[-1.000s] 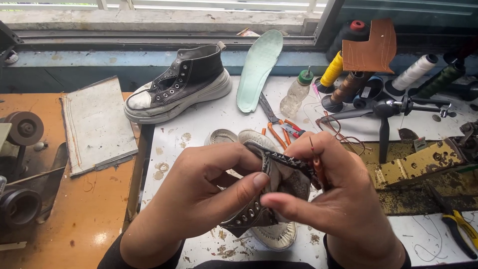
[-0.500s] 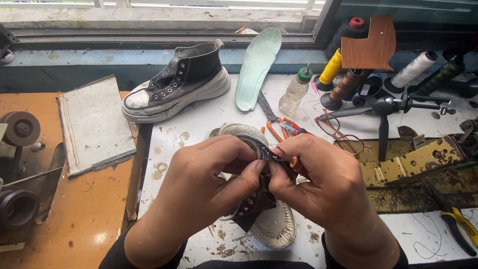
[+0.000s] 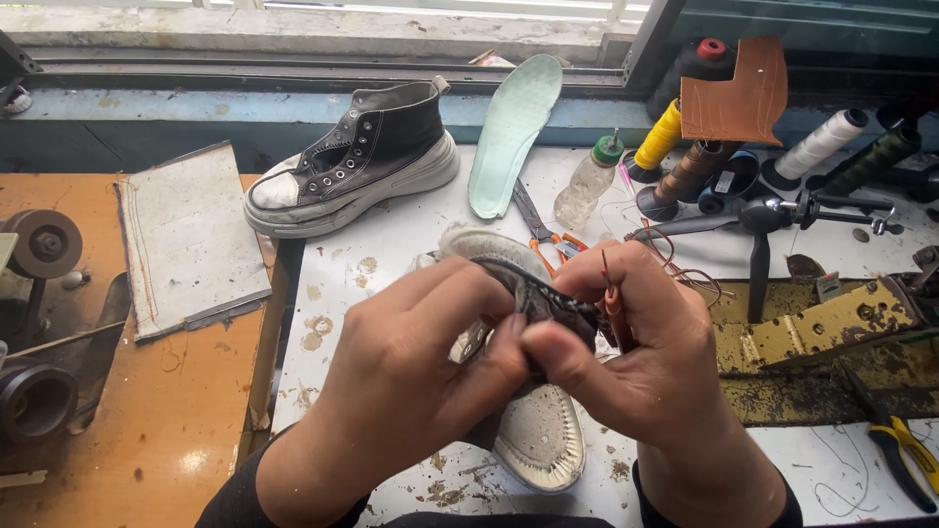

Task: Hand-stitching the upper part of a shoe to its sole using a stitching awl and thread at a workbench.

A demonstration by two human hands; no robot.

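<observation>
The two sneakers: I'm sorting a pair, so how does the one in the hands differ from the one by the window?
The held sneaker is gripped by the left hand and right hand, tilted with its pale sole turned up; the far sneaker stands upright on the white table, untouched. The held one is mostly hidden; the far one shows its whole side. Both have dark uppers and whitish soles.

Pretty clearly a shoe repair workshop, a cobbler's bench by a window. The scuffed, stained white worktop (image 3: pixel 391 254) has a black high-top sneaker (image 3: pixel 362 161), a loose pale green insole (image 3: pixel 514 127), cones of thread (image 3: pixel 657 137) in yellow, brown, white and green, a scrap of brown leather (image 3: pixel 738 93) and orange-handled pliers (image 3: pixel 543 230) lying around. There's also a motor wheel (image 3: pixel 41 244) on the orange bench (image 3: pixel 176 420) to the left.
</observation>
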